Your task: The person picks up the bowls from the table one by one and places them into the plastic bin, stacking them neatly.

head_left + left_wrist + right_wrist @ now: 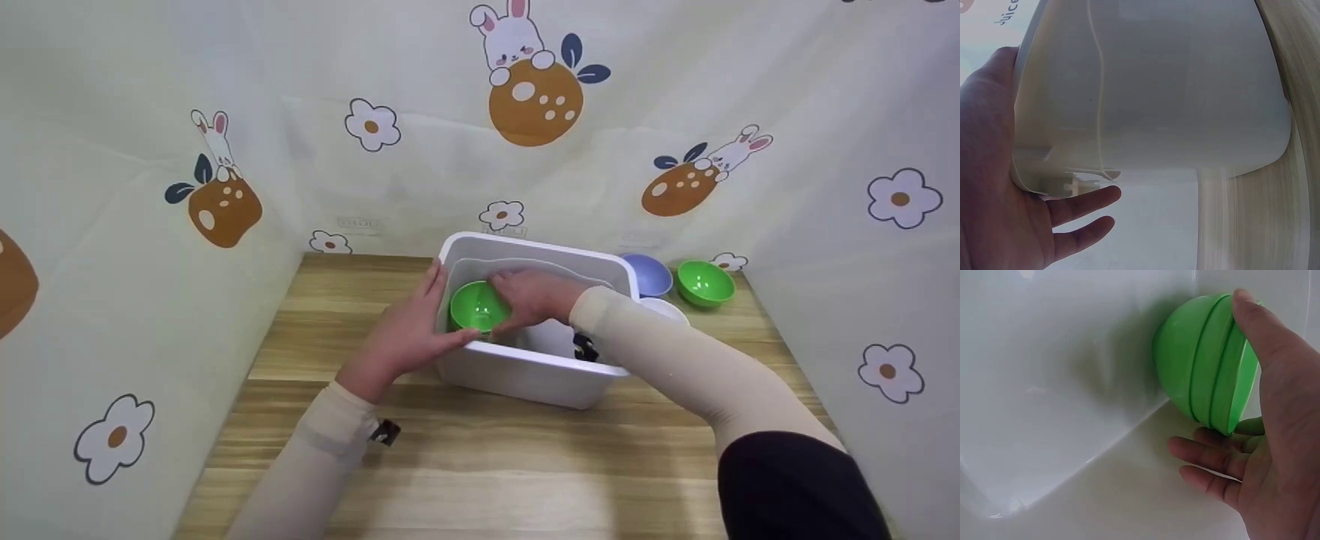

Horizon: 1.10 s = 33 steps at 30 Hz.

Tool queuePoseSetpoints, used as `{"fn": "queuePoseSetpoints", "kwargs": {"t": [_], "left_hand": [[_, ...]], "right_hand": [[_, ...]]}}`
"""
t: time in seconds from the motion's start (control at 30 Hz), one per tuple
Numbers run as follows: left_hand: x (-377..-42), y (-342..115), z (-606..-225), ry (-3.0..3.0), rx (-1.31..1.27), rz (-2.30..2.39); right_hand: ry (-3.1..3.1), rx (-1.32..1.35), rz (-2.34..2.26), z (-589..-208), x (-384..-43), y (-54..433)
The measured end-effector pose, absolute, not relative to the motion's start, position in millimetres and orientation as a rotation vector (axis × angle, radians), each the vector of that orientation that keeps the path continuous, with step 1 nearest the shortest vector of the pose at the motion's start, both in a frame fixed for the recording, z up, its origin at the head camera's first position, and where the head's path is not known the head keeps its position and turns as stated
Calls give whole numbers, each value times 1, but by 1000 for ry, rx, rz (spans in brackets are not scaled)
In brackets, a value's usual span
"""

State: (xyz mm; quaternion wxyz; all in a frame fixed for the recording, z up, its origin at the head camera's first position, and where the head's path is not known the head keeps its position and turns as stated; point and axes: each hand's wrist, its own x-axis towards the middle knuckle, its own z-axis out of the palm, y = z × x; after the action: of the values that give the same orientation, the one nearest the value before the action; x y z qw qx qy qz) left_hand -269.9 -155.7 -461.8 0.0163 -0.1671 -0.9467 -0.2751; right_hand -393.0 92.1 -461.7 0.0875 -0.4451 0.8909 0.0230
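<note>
A white plastic bin (525,375) stands on the wooden table. Inside it, at the left end, are nested green bowls (1202,363), their layered rims visible in the right wrist view. My right hand (536,296) reaches into the bin and holds these bowls at the rim, thumb on one side and fingertips on the opposite one. At the bin's near left corner, my left hand (409,330) grips the rim. In the left wrist view, its thumb goes behind the bin's edge while two fingers spread along the outside.
Behind the bin's right end sit a purple-blue bowl (649,275), another green bowl (705,283) and a white bowl (665,307), partly hidden by the right sleeve. A pale curtain (420,180) with rabbits and flowers encloses the wooden table (480,480) at the back and sides.
</note>
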Motion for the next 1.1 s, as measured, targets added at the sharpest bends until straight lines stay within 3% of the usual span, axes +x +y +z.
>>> {"fn": "queuePoseSetpoints", "kwargs": {"t": [0.3, 0.6, 1.1], "left_hand": [[-270, -155, -464, -2941, -533, -855], [-270, -158, -463, -2953, -527, -872], [-268, -157, -462, -2950, -527, -882]], "right_hand": [[2616, -1332, -3, -444, -395, 103], [2596, -1170, -292, -394, -392, 128], [2712, -1161, -791, -370, -355, 201]]}}
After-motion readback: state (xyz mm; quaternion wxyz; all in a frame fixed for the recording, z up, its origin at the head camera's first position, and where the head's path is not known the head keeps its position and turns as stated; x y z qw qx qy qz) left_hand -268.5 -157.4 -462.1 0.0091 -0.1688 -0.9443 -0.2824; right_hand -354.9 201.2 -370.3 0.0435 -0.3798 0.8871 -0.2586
